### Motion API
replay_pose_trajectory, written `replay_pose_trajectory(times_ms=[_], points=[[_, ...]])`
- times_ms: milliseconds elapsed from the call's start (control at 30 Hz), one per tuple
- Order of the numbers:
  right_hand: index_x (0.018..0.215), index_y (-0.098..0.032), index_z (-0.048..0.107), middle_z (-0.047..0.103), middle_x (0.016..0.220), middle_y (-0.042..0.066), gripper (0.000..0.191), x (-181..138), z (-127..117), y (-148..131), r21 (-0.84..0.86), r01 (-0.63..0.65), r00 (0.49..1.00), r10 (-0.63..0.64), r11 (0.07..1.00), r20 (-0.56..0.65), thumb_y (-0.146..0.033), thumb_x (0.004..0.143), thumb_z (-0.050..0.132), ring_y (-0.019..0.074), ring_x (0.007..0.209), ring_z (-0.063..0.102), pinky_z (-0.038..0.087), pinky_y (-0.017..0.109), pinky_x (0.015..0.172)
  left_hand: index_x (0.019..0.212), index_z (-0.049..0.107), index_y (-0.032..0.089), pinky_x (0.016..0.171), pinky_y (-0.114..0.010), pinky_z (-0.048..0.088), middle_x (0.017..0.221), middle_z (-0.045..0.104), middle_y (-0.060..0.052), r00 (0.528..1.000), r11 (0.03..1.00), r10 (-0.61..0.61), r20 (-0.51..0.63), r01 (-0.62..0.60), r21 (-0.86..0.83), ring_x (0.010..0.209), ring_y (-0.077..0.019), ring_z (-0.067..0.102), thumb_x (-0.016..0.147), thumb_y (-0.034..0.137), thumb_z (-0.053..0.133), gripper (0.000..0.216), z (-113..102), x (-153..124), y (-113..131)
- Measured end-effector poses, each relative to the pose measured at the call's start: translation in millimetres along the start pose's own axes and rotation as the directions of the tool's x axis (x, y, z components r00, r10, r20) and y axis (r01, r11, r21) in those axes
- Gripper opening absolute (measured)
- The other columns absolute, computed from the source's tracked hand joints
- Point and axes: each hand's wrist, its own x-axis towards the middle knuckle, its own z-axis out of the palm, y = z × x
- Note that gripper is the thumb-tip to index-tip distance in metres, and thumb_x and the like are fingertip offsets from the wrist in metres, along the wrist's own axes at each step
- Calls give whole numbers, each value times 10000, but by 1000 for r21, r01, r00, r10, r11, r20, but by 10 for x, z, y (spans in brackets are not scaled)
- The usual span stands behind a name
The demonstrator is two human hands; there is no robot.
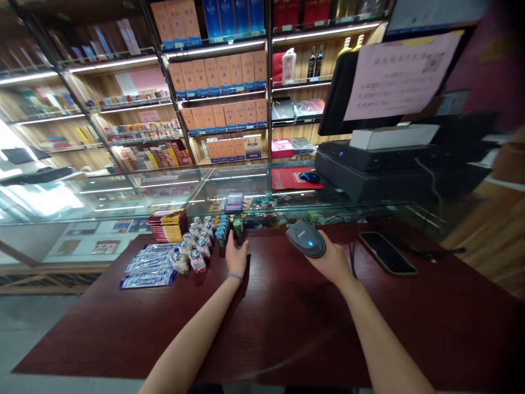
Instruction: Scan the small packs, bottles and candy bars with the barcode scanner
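My right hand (pixel 334 262) is wrapped around a dark handheld barcode scanner (pixel 305 238), which shows a lit blue light and is raised over the dark red table. My left hand (pixel 237 257) reaches toward a row of small blue-green packs (pixel 222 231) and a few green packs (pixel 238 223). Its thumb and forefinger are apart, and I cannot tell whether the fingertips touch the packs. Left of it stand rows of small clear jars with silvery lids (pixel 198 260). Beside those lie blue-and-white sachets (pixel 150 266) and a stack of red and yellow packets (pixel 167 225).
A phone (pixel 388 253) lies on the table (pixel 279 323) at right, near black cables. Behind runs a glass counter (pixel 184 189) with a mouse (pixel 309 177) on a red sheet. A monitor (pixel 340 93) with a pink notice stands at right; stocked shelves line the wall.
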Motion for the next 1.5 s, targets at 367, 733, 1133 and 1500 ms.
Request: replay_pose_trajectory(times_ms=[367, 733, 1133, 1500], points=[[1177, -201, 634, 781, 1007, 157, 474, 103, -324, 396, 172, -279, 921, 314, 945, -228, -458, 780, 639, 345, 1026, 740, 572, 411, 828, 1297, 610, 217, 968, -427, 543, 1241, 607, -127, 945, 961, 205, 254, -145, -234, 1143, -256, 625, 841, 269, 717, 472, 758, -268, 376], [1095, -194, 661, 782, 991, 164, 446, 84, -393, 591, 271, -352, 842, 429, 896, -326, -473, 748, 687, 373, 1001, 742, 569, 454, 836, 1341, 590, 268, 926, -409, 576, 1208, 540, -98, 864, 941, 242, 442, -97, -326, 1047, -206, 608, 816, 125, 712, 558, 2097, -330, 519], [1042, -189, 645, 775, 956, 155, 399, 102, -393, 540, 238, -302, 853, 373, 923, -366, -446, 738, 670, 357, 942, 749, 570, 422, 781, 1277, 596, 226, 894, -389, 543, 1197, 530, -108, 854, 952, 282, 438, -195, -234, 1000, -210, 590, 826, 84, 659, 477, 2399, -354, 509], [1057, -217, 631, 780, 967, 149, 367, 103, -390, 493, 258, -302, 872, 375, 918, -314, -428, 757, 655, 344, 973, 744, 574, 415, 802, 1112, 585, 206, 834, -307, 503, 941, 602, -23, 883, 924, 228, 410, -64, -377, 828, -152, 591, 796, 176, 728, 348, 2120, -438, 633]])
